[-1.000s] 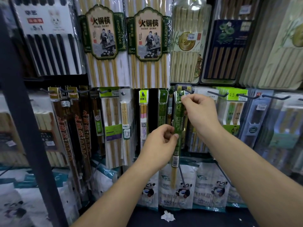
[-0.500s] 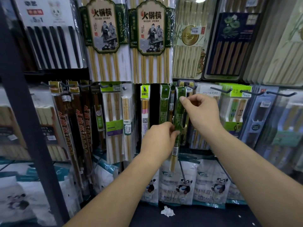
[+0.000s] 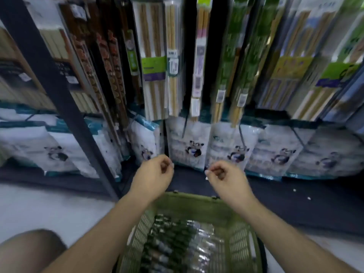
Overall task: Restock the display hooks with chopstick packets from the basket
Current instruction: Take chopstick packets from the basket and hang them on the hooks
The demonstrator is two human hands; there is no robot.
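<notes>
From my feed the view tips down onto the green slatted plastic basket [image 3: 197, 200], which sits low in the centre on the pale floor [image 3: 49, 211], right against the dark base ledge [image 3: 305, 205] of the display. Inside the basket lies a heap of long chopstick packets [image 3: 177, 245], dark green print under shiny clear wrap; the blur keeps me from counting them. My left hand [image 3: 152, 174] hangs just above the basket's far rim on its left side, and my right hand [image 3: 226, 178] just above the same rim on its right side, the two apart from each other. Both have loosely curled fingers, and I can see nothing gripped in either. Beyond the basket, white bags with panda prints [image 3: 189, 148] stand in a row on the ledge. Above those hang narrow green-labelled chopstick packets [image 3: 223, 75] among other bamboo sets, all smeared by motion. A dark metal upright [image 3: 59, 99] slants down to the basket's left. Nearer than the basket, on its left, a bare knee [image 3: 29, 251] shows.
</notes>
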